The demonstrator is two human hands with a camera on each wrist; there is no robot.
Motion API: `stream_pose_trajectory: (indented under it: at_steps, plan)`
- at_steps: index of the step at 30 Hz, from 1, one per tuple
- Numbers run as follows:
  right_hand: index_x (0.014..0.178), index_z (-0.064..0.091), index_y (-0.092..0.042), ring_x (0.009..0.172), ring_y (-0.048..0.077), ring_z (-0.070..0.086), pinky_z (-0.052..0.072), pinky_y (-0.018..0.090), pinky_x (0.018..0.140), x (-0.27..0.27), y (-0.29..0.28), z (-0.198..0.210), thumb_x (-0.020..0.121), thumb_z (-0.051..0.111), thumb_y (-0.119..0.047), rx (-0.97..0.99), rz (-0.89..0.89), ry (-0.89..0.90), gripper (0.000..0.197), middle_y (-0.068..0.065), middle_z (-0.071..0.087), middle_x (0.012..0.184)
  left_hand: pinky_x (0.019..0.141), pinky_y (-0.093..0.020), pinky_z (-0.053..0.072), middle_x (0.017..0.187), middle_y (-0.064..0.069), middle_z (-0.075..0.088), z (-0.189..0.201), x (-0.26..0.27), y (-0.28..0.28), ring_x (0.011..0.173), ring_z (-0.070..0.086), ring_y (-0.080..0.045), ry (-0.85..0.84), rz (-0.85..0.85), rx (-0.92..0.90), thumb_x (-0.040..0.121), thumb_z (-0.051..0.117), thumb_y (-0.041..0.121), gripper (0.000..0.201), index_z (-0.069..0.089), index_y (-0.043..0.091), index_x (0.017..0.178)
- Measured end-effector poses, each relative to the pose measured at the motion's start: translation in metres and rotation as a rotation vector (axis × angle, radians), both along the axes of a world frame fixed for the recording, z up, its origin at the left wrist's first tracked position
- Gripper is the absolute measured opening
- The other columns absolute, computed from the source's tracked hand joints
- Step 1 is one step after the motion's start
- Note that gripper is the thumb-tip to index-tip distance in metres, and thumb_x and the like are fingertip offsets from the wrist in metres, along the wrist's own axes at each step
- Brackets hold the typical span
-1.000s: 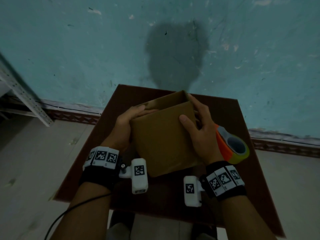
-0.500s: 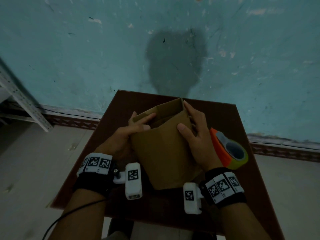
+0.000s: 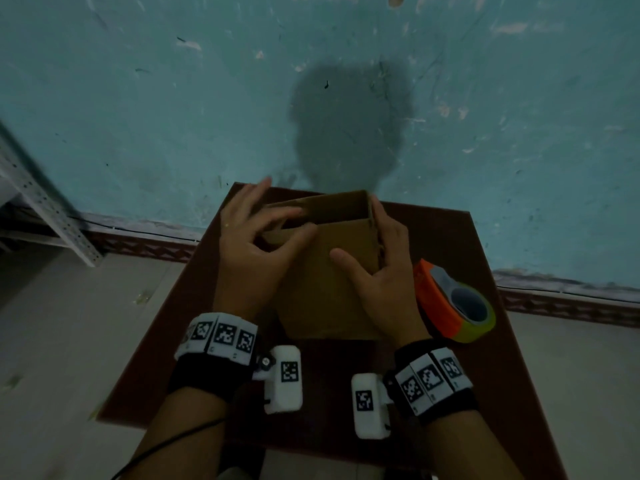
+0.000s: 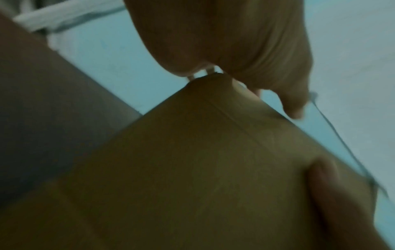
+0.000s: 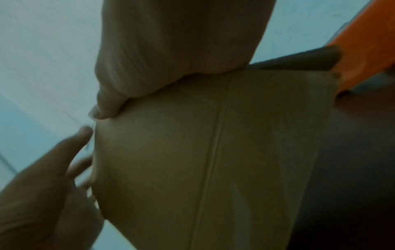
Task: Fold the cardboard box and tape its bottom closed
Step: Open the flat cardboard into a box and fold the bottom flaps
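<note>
Cardboard box [image 3: 322, 289]: upright at the middle of brown table [image 3: 467, 375], long axis vertical, open mouth up. At its left rim, left hand [image 3: 249, 244], thumb and forefinger pinching the near top edge, other fingers spread. On right wall, right hand [image 3: 384, 282], fingers wrapped, thumb across near face. Just beside, orange tape dispenser [image 3: 450, 303].

One box [image 3: 322, 271] on one counter [image 3: 491, 358]. Two hands in shot, the left hand [image 3: 252, 244] and the right hand [image 3: 384, 285]. One tape roll [image 3: 453, 303], over on the right. Two marker wristbands [image 3: 218, 336] [image 3: 433, 379], one per wrist, and two white cameras [image 3: 284, 382] [image 3: 369, 405] beside them. One cable [image 3: 173, 441] trailing off the left arm. One metal post [image 3: 45, 206], far left.
</note>
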State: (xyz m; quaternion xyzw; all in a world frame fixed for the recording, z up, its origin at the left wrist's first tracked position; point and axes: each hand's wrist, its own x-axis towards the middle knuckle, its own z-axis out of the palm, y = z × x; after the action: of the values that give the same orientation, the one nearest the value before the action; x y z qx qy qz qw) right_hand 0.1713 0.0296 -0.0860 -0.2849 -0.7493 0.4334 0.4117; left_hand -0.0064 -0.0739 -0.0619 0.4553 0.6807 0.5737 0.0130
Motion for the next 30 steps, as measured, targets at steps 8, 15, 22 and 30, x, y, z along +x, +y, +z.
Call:
stream_pose_trajectory:
  at_steps: [8, 15, 22, 30]
  plan:
    - [0.165, 0.014, -0.042, 0.142, 0.005, 0.041, 0.040, 0.007, 0.103, 0.000, -0.002, -0.003, 0.094, 0.078, -0.040, 0.080, -0.026, -0.062, 0.096, -0.007, 0.027, 0.160, 0.114, -0.060, 0.040, 0.118, 0.030, 0.071, 0.007, 0.006, 0.006, 0.137, 0.051, -0.011, 0.108, -0.193, -0.043, 0.085, 0.078, 0.051, 0.026, 0.071, 0.055, 0.109]
    - [0.162, 0.019, -0.058, 0.148, 0.013, 0.036, 0.042, 0.028, 0.113, 0.004, 0.000, -0.002, 0.093, 0.071, -0.056, 0.115, 0.018, -0.137, 0.085, -0.010, 0.022, 0.162, 0.115, -0.069, 0.036, 0.103, 0.021, 0.079, 0.009, 0.000, 0.005, 0.126, 0.064, -0.009, 0.067, -0.226, 0.051, 0.080, 0.084, 0.041, 0.019, 0.081, 0.038, 0.099]
    - [0.131, 0.063, -0.041, 0.147, 0.019, 0.035, 0.044, 0.053, 0.117, 0.003, 0.001, -0.009, 0.087, 0.074, -0.062, 0.153, -0.027, -0.203, 0.050, -0.004, 0.027, 0.157, 0.115, -0.055, 0.042, 0.116, 0.018, 0.078, 0.006, -0.002, 0.000, 0.134, 0.056, -0.012, 0.094, -0.163, 0.023, 0.083, 0.083, 0.041, 0.029, 0.082, 0.030, 0.110]
    - [0.120, 0.063, -0.042, 0.146, 0.015, 0.041, 0.051, 0.051, 0.111, 0.005, 0.001, -0.004, 0.082, 0.066, -0.077, 0.023, -0.028, -0.081, 0.052, -0.022, 0.023, 0.161, 0.081, -0.004, 0.044, 0.148, 0.012, 0.053, -0.004, -0.007, 0.005, 0.111, 0.055, 0.013, -0.517, -0.041, -0.126, 0.100, 0.066, 0.051, 0.069, 0.040, 0.034, 0.162]
